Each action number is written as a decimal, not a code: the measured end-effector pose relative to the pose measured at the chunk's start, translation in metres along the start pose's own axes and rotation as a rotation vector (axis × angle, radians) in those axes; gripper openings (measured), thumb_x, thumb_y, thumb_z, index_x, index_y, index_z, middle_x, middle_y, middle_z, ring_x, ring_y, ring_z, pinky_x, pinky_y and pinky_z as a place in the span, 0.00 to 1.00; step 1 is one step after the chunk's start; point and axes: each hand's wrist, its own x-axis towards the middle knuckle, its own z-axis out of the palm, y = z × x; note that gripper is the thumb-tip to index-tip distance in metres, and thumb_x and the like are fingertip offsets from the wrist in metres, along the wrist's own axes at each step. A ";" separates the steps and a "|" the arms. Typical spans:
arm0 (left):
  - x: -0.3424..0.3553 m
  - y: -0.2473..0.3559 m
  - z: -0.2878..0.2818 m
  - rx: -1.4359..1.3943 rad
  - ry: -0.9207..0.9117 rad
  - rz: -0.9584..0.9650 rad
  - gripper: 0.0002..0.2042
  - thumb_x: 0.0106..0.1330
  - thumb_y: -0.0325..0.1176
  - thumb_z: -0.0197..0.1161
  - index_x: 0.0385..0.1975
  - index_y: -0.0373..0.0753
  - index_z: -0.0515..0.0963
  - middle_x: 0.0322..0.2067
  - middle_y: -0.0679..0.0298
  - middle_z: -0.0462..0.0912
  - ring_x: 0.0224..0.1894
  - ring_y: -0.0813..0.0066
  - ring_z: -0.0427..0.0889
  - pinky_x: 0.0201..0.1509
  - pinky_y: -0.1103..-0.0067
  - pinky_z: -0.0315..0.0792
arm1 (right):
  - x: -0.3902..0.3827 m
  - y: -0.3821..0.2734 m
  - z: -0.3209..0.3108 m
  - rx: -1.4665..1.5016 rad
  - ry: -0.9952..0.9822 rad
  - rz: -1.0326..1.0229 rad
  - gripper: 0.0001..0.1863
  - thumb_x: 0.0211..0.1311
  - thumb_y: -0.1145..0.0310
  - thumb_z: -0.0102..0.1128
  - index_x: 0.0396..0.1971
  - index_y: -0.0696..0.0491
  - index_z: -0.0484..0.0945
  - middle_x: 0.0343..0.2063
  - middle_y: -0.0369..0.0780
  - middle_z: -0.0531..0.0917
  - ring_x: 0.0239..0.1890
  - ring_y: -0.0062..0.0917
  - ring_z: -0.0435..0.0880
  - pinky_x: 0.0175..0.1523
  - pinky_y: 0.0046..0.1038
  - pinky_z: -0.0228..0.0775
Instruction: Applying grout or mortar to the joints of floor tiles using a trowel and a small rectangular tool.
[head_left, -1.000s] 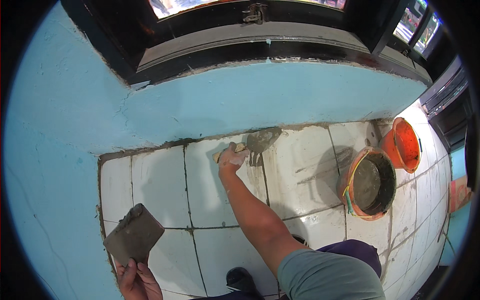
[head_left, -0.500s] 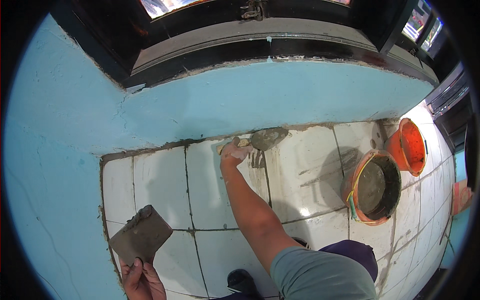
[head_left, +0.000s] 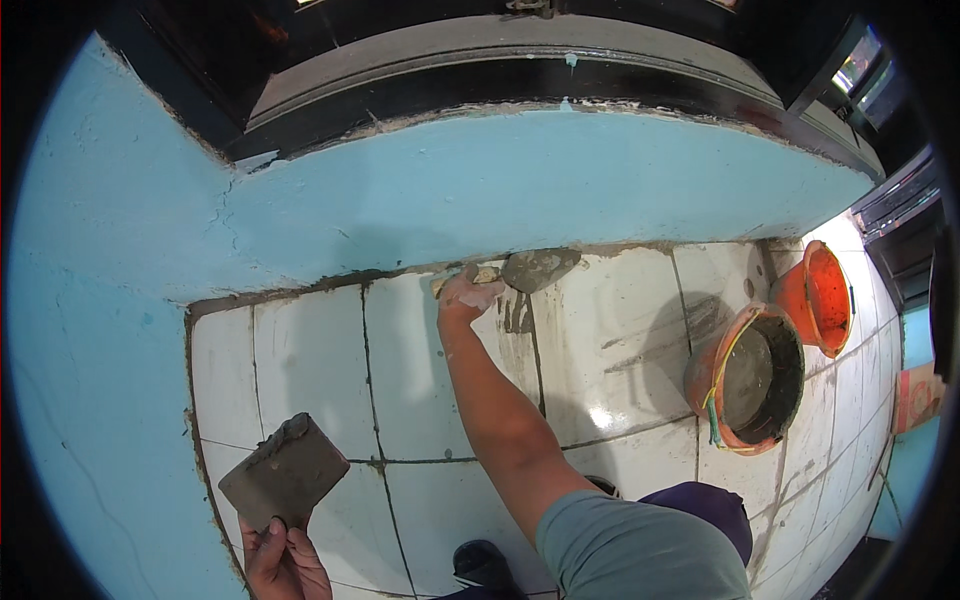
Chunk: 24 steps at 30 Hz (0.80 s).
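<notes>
My right hand reaches out to the base of the blue wall, fingers closed round the pale handle of a trowel. The trowel's blade is coated in grey mortar and lies along the seam where floor and wall meet. At the lower left, my left hand pinches the near corner of a flat rectangular plate. That plate is grey with mortar, with a thicker ridge of it along the upper edge. It is held up over the white tiles, apart from the wall.
To the right stands an orange bucket holding grey mortar, with a second orange bucket behind it. Mortar smears mark the white tiled floor. A dark window frame runs above the blue wall. My shoe shows at the bottom.
The view has shifted slightly, with the window frame sitting a little lower. Both hands keep their holds, and the trowel stays at nearly the same spot by the wall.
</notes>
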 end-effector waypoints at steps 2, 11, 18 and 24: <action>0.005 0.000 0.000 0.016 0.034 -0.019 0.10 0.71 0.13 0.50 0.46 0.25 0.78 0.45 0.53 0.85 0.46 0.72 0.85 0.58 0.79 0.81 | 0.006 0.008 0.006 -0.008 0.018 -0.028 0.29 0.67 0.57 0.61 0.51 0.63 0.58 0.40 0.58 0.80 0.43 0.49 0.81 0.53 0.40 0.72; 0.009 0.001 -0.010 0.000 0.006 -0.020 0.11 0.71 0.15 0.51 0.50 0.25 0.75 0.49 0.52 0.83 0.49 0.71 0.84 0.58 0.79 0.81 | 0.029 0.042 0.022 0.430 0.059 -0.163 0.26 0.68 0.58 0.59 0.50 0.63 0.59 0.35 0.58 0.81 0.40 0.52 0.82 0.51 0.42 0.72; 0.006 0.009 -0.018 -0.013 0.004 0.004 0.12 0.72 0.15 0.50 0.52 0.25 0.75 0.50 0.51 0.82 0.52 0.70 0.83 0.59 0.78 0.81 | -0.018 0.018 0.019 -0.027 -0.034 -0.061 0.25 0.70 0.59 0.55 0.52 0.63 0.59 0.45 0.59 0.78 0.48 0.47 0.80 0.56 0.39 0.70; 0.006 0.014 -0.029 -0.036 0.015 -0.003 0.11 0.72 0.15 0.50 0.50 0.25 0.75 0.48 0.51 0.84 0.48 0.69 0.85 0.59 0.77 0.81 | -0.037 0.029 0.033 0.198 -0.133 0.013 0.18 0.72 0.64 0.54 0.48 0.60 0.59 0.50 0.54 0.73 0.50 0.39 0.75 0.60 0.36 0.66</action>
